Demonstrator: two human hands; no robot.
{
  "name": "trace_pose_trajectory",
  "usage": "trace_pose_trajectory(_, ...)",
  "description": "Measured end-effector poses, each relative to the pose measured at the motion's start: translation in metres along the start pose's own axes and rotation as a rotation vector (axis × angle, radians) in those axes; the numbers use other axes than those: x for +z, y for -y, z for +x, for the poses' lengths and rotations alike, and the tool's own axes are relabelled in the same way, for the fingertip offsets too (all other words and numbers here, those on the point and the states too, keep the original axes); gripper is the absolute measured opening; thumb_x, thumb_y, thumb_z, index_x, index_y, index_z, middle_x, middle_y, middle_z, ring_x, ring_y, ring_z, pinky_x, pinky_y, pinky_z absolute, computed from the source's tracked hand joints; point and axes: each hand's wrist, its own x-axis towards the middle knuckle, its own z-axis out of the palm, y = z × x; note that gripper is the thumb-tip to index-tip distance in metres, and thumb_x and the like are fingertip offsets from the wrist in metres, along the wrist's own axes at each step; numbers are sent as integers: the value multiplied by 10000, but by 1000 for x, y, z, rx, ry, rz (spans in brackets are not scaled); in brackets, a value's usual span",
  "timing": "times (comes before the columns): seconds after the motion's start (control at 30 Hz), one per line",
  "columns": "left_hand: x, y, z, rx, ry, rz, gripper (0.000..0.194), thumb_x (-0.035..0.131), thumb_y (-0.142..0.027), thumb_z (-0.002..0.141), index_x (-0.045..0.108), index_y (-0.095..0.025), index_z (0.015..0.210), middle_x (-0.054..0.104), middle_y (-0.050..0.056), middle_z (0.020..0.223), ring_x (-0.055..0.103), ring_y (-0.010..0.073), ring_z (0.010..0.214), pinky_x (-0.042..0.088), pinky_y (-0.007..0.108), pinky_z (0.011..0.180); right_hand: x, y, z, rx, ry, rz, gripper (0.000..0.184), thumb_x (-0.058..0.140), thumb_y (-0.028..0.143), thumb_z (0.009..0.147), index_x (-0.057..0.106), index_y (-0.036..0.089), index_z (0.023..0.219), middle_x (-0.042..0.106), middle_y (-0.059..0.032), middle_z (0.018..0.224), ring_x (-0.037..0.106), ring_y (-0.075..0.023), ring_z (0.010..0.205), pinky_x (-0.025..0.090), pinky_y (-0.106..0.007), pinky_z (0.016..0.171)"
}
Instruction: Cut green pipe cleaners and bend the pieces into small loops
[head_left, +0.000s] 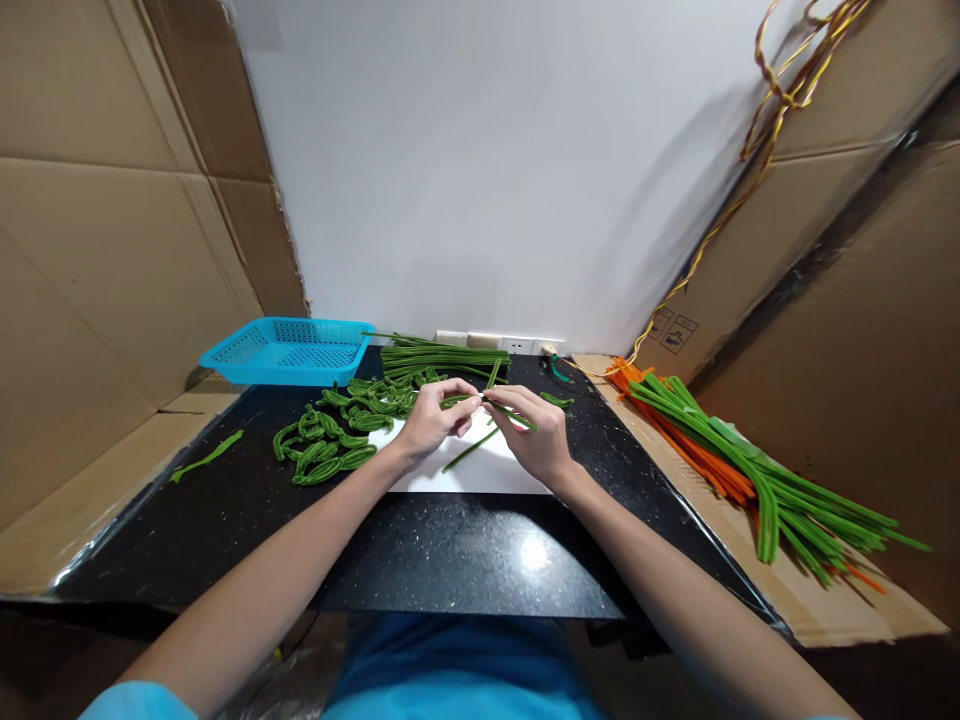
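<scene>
Over a white sheet (pixel 450 482), my left hand (pixel 435 418) and my right hand (pixel 538 432) meet with fingertips pinched on a dark green pipe cleaner (pixel 517 416). Its ends stick out past my fingers, and the part at the fingertips is mostly hidden. A thin green length (pixel 469 450) slants below my hands; whether it joins the held one I cannot tell. Left of my left hand lies a heap of looped green pipe-cleaner pieces (pixel 322 455). One more looped piece (pixel 556 400) rests just beyond my right hand.
Behind my hands lies a bundle of straight dark green pipe cleaners (pixel 442 357). A blue plastic basket (pixel 281 376) stands at back left. Bright green (pixel 720 450) and orange pipe cleaners (pixel 694 440) lie on cardboard at right. A green strip (pixel 206 460) is at left. Cardboard walls flank the black tabletop (pixel 420 550).
</scene>
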Motion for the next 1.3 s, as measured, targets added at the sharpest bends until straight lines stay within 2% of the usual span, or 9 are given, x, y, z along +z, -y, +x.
trace_pose_trajectory(0.17,1,1,-2,-48,45,-96,256,748,-360,832,629,-134,832,483,-40,534,405,59,476,249,205,476,-9,-11,0,-149,98,-142,206,562,199,1002,729,205,1123,740,-106,994,677,-202,889,564,-333,778)
trace_pose_trajectory(0.3,3,2,-3,-1,25,-59,254,751,-365,829,655,-133,862,479,-42,562,428,67,494,306,210,493,-8,-10,0,-129,78,-115,189,550,209,1002,736,208,1035,732,-101,961,654,-203,864,539,-340,781)
trace_pose_trajectory(0.4,3,-1,-4,59,-29,104,244,736,-367,837,671,-134,873,546,-18,623,463,78,507,362,217,493,-2,-1,2,68,48,8,208,548,282,1002,721,199,922,707,-92,898,635,-202,821,509,-332,737)
trace_pose_trajectory(0.5,1,-5,-5,162,-84,313,196,704,-332,854,691,-139,886,652,32,773,554,105,591,428,220,521,4,9,7,412,24,206,301,620,425,949,680,183,780,631,-50,719,539,-166,642,425,-301,594)
trace_pose_trajectory(0.63,-2,-9,-7,315,-40,550,128,648,-258,876,707,-147,904,713,64,884,647,156,771,497,236,633,7,12,13,830,149,718,420,730,547,815,635,164,672,472,18,571,387,-108,526,292,-264,506)
trace_pose_trajectory(0.73,-4,-10,-7,335,-10,592,118,646,-245,873,708,-150,904,716,62,878,644,156,777,496,240,645,6,10,15,955,210,912,428,814,527,713,613,156,640,406,50,557,305,-77,506,226,-250,498)
trace_pose_trajectory(1.0,-2,5,2,-30,-56,75,335,786,-435,784,684,-124,859,516,-33,532,450,76,450,331,209,443,4,4,12,678,144,589,427,733,573,808,637,166,720,536,7,646,427,-111,583,312,-248,521)
trace_pose_trajectory(1.17,6,16,3,-42,-170,-15,408,825,-492,737,656,-129,820,520,-33,530,449,73,436,291,205,426,9,3,9,703,122,633,490,682,637,830,599,175,692,524,16,583,447,-112,519,352,-259,514)
trace_pose_trajectory(1.3,4,18,3,37,-145,93,410,786,-518,779,646,-133,787,535,-22,589,453,82,472,350,225,462,9,1,8,694,212,642,508,641,631,866,574,178,647,503,21,556,440,-111,501,351,-269,533)
